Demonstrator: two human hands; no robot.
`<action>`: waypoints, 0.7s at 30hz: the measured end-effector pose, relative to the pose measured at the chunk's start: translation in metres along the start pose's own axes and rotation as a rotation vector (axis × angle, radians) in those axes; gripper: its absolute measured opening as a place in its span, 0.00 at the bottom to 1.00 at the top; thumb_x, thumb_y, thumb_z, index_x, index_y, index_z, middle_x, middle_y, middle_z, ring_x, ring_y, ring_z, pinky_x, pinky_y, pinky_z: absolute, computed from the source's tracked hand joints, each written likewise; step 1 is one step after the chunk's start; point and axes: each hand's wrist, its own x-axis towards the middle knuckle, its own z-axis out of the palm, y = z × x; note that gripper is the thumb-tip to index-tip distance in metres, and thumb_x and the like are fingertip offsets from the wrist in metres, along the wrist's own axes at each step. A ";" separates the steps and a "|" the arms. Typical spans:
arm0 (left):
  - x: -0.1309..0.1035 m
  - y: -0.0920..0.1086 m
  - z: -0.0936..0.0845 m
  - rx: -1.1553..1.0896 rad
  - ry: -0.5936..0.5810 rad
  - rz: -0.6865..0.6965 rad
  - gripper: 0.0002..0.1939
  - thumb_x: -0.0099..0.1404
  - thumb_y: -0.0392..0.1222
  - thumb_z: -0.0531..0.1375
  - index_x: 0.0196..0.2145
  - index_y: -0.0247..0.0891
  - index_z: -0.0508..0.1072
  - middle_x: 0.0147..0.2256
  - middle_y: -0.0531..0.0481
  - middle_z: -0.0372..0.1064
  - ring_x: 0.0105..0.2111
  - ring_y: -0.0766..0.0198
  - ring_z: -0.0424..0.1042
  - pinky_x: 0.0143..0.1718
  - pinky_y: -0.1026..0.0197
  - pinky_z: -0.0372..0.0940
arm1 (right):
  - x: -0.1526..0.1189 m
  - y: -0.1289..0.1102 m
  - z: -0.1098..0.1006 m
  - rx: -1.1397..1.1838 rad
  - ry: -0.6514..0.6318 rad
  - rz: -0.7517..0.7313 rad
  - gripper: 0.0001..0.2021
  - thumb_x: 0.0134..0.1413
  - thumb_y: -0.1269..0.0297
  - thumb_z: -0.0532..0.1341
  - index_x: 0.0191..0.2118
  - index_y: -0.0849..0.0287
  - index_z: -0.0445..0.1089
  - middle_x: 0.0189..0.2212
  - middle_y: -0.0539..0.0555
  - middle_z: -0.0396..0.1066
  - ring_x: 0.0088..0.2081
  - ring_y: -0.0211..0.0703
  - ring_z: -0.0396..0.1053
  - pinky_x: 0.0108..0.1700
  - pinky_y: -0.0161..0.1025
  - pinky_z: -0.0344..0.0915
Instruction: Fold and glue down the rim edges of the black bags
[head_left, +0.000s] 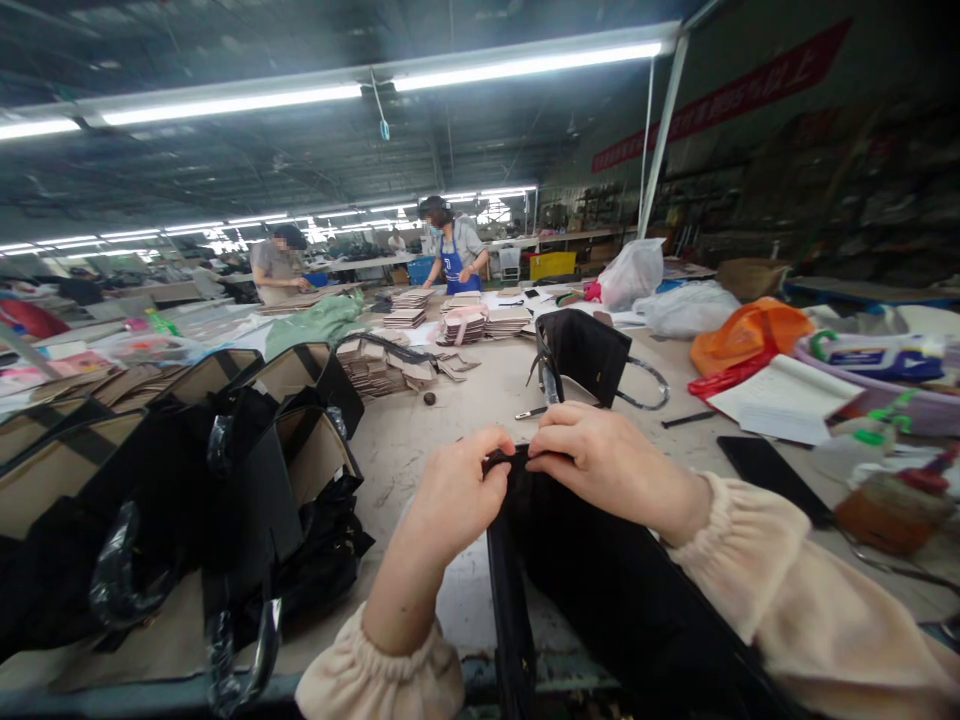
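A black fabric bag (600, 590) lies at the table's front edge and runs toward the lower right. My left hand (461, 490) pinches the bag's far top edge between thumb and fingers. Close beside it, my right hand (592, 455) grips the same edge, fingertips pressed together on the dark fabric. Just beyond my hands stands a second black bag (589, 350) with plastic-wrapped handles. A small zipper pull or tool (530, 412) lies near its base.
Several black bags with beige linings (315, 450) crowd the left side. Stacked brown pieces (382, 365) sit behind them. On the right are an open notebook (784, 400), a black phone (772, 475), an orange bag (750, 335) and a jar (892, 510). Two people work farther back.
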 end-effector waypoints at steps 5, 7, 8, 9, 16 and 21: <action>0.000 0.000 -0.002 -0.004 0.010 -0.007 0.11 0.59 0.33 0.53 0.39 0.44 0.68 0.33 0.55 0.73 0.32 0.64 0.70 0.31 0.64 0.58 | 0.002 -0.003 0.002 -0.028 -0.029 0.067 0.11 0.59 0.60 0.56 0.33 0.55 0.74 0.31 0.51 0.68 0.36 0.38 0.66 0.38 0.34 0.59; 0.001 -0.001 -0.002 0.004 0.013 -0.011 0.12 0.59 0.32 0.52 0.40 0.43 0.66 0.33 0.54 0.74 0.31 0.64 0.70 0.29 0.64 0.57 | 0.003 -0.006 0.002 -0.048 -0.030 0.096 0.11 0.59 0.60 0.56 0.32 0.56 0.74 0.31 0.51 0.68 0.36 0.38 0.66 0.38 0.34 0.59; 0.001 -0.002 -0.003 0.007 0.012 -0.007 0.12 0.59 0.31 0.52 0.40 0.42 0.65 0.33 0.54 0.74 0.30 0.64 0.69 0.29 0.64 0.57 | 0.003 -0.008 0.002 -0.058 -0.030 0.109 0.11 0.59 0.60 0.56 0.32 0.56 0.74 0.31 0.51 0.68 0.35 0.38 0.66 0.38 0.34 0.58; 0.002 -0.002 -0.003 0.008 0.010 0.002 0.12 0.59 0.31 0.51 0.40 0.42 0.65 0.33 0.53 0.74 0.30 0.64 0.69 0.29 0.64 0.57 | 0.003 -0.009 0.002 -0.069 -0.026 0.121 0.12 0.59 0.60 0.56 0.31 0.56 0.74 0.30 0.51 0.68 0.35 0.38 0.66 0.37 0.34 0.58; 0.001 -0.004 -0.004 -0.008 -0.020 0.009 0.12 0.59 0.31 0.51 0.39 0.41 0.67 0.33 0.51 0.74 0.32 0.63 0.71 0.32 0.64 0.59 | 0.004 -0.014 0.003 -0.104 0.007 0.175 0.11 0.57 0.62 0.57 0.26 0.57 0.71 0.28 0.50 0.68 0.34 0.38 0.65 0.35 0.34 0.57; 0.002 -0.006 -0.004 -0.038 -0.044 0.000 0.11 0.59 0.36 0.54 0.40 0.42 0.70 0.35 0.52 0.74 0.35 0.62 0.71 0.34 0.64 0.61 | 0.005 -0.015 0.004 -0.105 0.010 0.197 0.09 0.55 0.63 0.58 0.26 0.58 0.70 0.27 0.50 0.67 0.33 0.38 0.65 0.34 0.35 0.56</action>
